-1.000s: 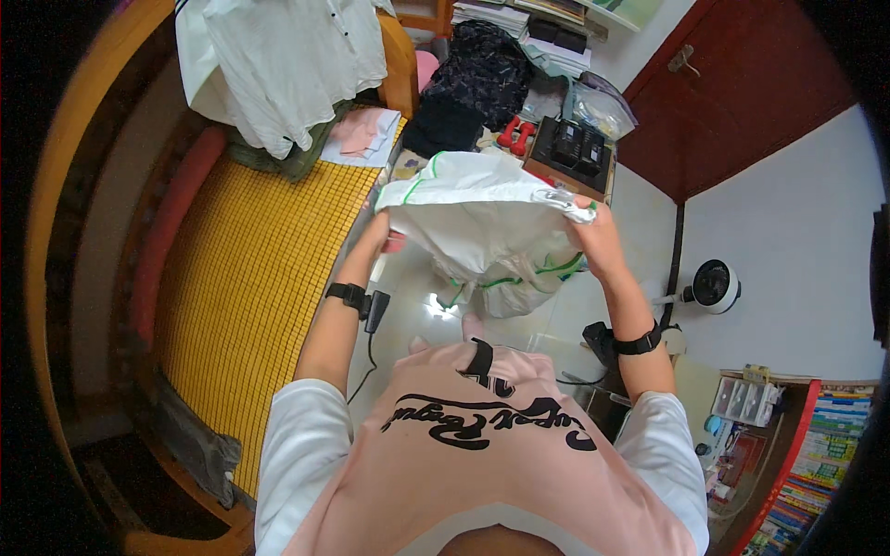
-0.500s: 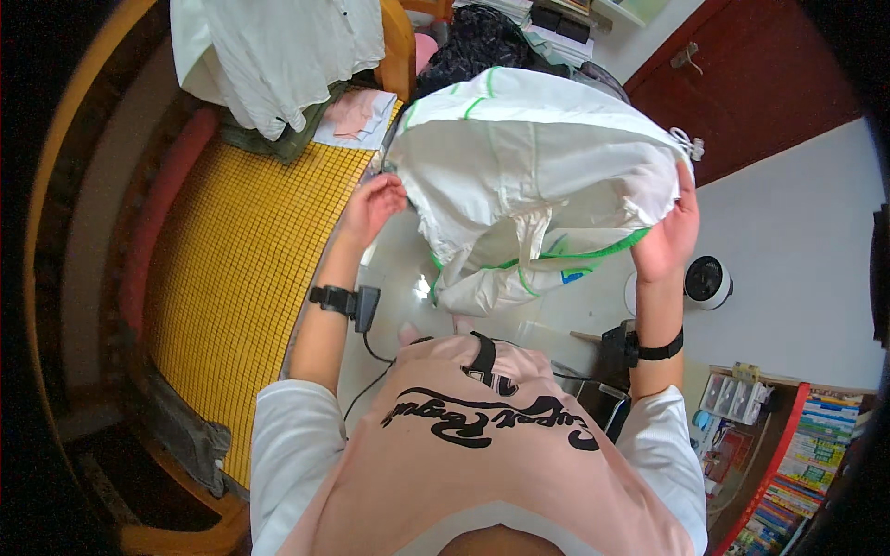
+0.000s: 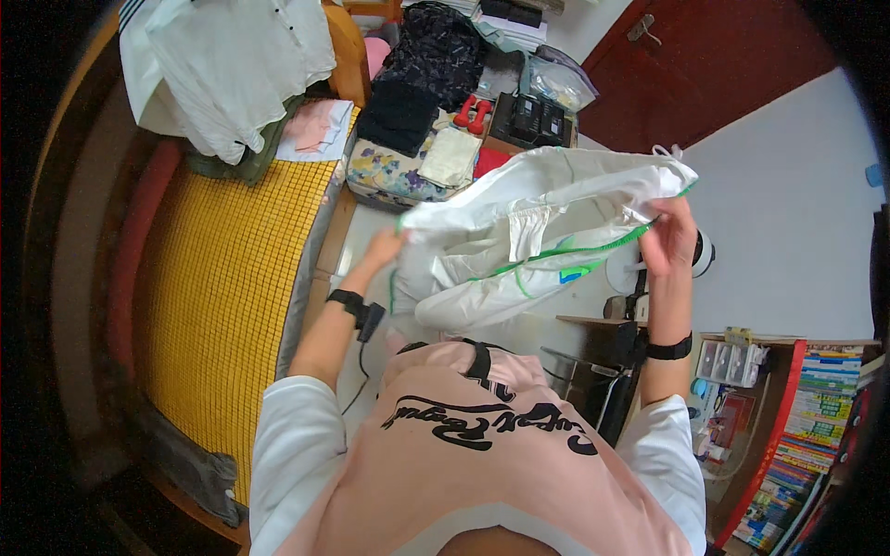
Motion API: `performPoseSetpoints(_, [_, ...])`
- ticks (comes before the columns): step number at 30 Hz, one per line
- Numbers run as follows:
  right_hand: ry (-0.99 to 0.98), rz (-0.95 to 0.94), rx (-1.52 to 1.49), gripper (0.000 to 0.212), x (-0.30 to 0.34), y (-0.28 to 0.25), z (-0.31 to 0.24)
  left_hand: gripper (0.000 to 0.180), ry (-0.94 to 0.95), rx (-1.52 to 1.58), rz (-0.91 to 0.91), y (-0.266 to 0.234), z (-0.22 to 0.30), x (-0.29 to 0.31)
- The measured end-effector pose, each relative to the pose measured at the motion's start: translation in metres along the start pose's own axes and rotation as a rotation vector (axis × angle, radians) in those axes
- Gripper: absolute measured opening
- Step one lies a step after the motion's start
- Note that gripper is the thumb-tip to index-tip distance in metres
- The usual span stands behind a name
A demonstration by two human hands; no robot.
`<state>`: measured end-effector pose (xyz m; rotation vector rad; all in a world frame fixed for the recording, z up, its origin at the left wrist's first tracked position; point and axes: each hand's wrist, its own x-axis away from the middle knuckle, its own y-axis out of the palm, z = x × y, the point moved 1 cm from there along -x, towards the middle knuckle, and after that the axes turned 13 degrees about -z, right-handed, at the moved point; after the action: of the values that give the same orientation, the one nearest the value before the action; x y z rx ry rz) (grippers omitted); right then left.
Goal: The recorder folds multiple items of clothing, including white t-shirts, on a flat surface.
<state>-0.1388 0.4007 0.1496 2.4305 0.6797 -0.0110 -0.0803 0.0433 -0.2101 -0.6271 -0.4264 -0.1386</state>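
A thin white jacket (image 3: 473,295) with green piping and a white cord at its right corner is stretched out in the air in front of me. It hangs folded and partly gaping, so its pale inside shows. At its left edge, my left hand (image 3: 383,248) is closed on the cloth, a little blurred. Opposite it, my right hand (image 3: 669,239) grips the green-trimmed right edge, fingers curled over the fabric. Each wrist wears a black strap with a small device.
To the left is a bed with a yellow checked mat (image 3: 232,269); white shirts (image 3: 222,74) hang over its far end. Beyond the jacket, a flowered box (image 3: 389,171) bears folded clothes and red dumbbells (image 3: 473,114). A bookshelf (image 3: 788,445) stands at right, a fan (image 3: 705,252) by the wall.
The jacket has come lower and flattened out, uncovering the things behind it. My left hand has moved down and closed on its edge. The whole view has shifted slightly.
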Motion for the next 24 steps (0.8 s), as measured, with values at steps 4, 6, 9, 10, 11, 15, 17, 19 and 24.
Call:
performPoseSetpoints(4, [0.181, 0.208, 0.534, 0.046, 0.008, -0.043, 0.009, 0.028, 0.231, 0.051, 0.25, -0.095, 0.041, 0.024])
performPoseSetpoints(6, [0.241, 0.251, 0.834, 0.047, 0.014, -0.068, 0.026, 0.026, 0.228, 0.041, 0.296, -0.13, 0.061, 0.05])
performPoseSetpoints(9, [0.352, 0.235, 1.396, 0.04, 0.024, -0.092, 0.043, 0.028, 0.258, 0.269, 0.269, -0.147, 0.07, 0.072])
performPoseSetpoints(10, [0.368, 0.231, 1.36, 0.033, 0.024, -0.098, 0.048, 0.029, 0.283, 0.477, 0.237, -0.15, 0.074, 0.078])
performPoseSetpoints(11, [0.356, 0.226, 1.353, 0.033, 0.016, -0.111, 0.05, 0.029, 0.286, 0.468, 0.247, -0.154, 0.088, 0.081])
performPoseSetpoints(15, [0.369, 0.233, 1.451, 0.026, 0.012, -0.135, 0.067, 0.034, 0.242, 0.517, 0.277, -0.158, 0.121, 0.108])
performPoseSetpoints(17, [0.631, 0.233, 1.436, 0.026, 0.009, -0.146, 0.073, 0.035, 0.182, 0.396, 0.327, -0.159, 0.121, 0.116])
performPoseSetpoints(19, [0.657, 0.201, 1.247, 0.027, 0.01, -0.159, 0.081, 0.035, 0.075, 0.221, 0.363, -0.161, 0.114, 0.123])
performPoseSetpoints(24, [0.603, -0.009, 0.409, 0.027, 0.003, -0.158, 0.108, 0.033, 0.045, 0.154, 0.442, -0.159, 0.081, 0.119])
